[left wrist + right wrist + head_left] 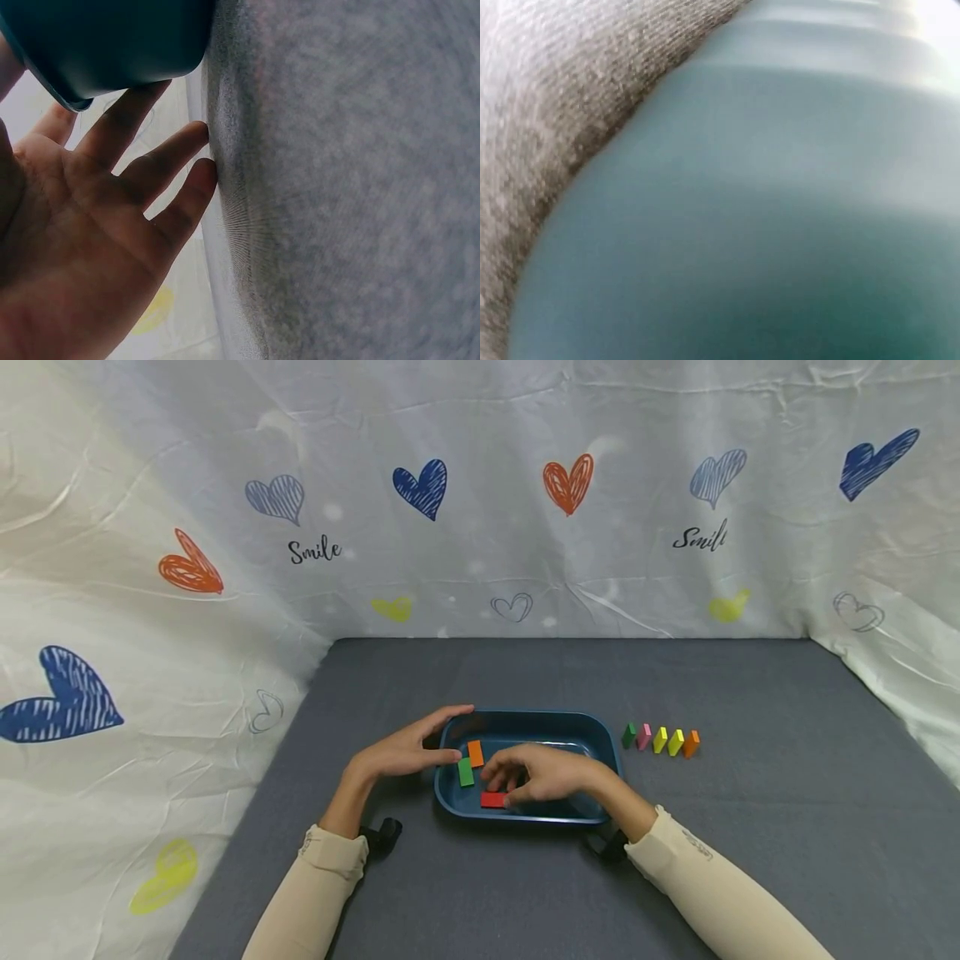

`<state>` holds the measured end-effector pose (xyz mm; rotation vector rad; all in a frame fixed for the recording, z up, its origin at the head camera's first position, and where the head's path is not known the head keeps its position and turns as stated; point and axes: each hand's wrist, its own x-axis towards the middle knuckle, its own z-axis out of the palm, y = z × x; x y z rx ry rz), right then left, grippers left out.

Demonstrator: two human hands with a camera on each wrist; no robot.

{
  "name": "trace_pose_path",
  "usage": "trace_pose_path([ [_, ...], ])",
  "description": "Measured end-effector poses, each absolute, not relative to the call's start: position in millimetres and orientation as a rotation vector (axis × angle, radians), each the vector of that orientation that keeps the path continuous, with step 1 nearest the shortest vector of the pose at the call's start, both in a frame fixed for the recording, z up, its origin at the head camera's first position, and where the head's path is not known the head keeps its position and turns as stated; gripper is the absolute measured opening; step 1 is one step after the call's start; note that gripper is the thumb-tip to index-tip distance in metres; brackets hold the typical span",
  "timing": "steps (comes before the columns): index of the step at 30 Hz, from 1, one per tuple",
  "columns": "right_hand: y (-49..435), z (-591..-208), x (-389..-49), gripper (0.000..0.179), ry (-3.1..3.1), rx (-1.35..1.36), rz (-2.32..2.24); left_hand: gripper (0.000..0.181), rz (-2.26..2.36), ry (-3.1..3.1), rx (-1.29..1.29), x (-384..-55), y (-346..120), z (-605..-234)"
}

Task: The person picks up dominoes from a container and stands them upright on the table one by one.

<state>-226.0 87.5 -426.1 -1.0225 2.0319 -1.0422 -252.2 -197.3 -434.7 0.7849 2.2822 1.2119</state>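
A dark blue tray (525, 817) stands on the grey cloth. At its left end is my left hand (401, 753), thumb over the rim and fingers spread along the outside; the left wrist view shows these fingers fairly straight against the tray wall (112, 45). Inside the tray, my right hand (551, 772) has curled fingers at a red domino block (492, 799), which thumb and fingertips appear to pinch. A green domino block (466, 772) and an orange one (476, 752) lie near the left thumb. The right wrist view holds only the blurred tray side (742, 210) and cloth.
Right of the tray, several domino blocks stand upright in a row: green (628, 735), pink (644, 737), yellow (660, 740), another yellow (676, 742) and orange (692, 743). A white curtain (480, 552) printed with hearts borders the grey table (750, 827) behind and at the sides.
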Motion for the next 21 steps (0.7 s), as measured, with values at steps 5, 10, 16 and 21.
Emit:
trace_pose_path([
  [5, 90.4, -423.9, -221.4, 0.036, 1.931, -0.998, -1.036, 0.072, 1.209, 2.287, 0.771, -251.2, -197.3, -434.1],
  [10, 92.3, -422.5, -220.2, 0.032, 1.877, -0.988, -1.044, 0.072, 1.202, 2.295, 0.749, -250.5, -196.9, -432.8],
  [16, 95.0, -423.5, -221.5, 0.035, 1.816, -0.94, -1.036, 0.072, 1.209, 2.292, 0.771, -250.0, -196.1, -432.2],
  [21, 96.9, -425.2, -221.4, 0.037, 1.777, -0.919, -1.077, 0.072, 1.209, 2.291, 0.771, -249.4, -196.0, -432.2],
])
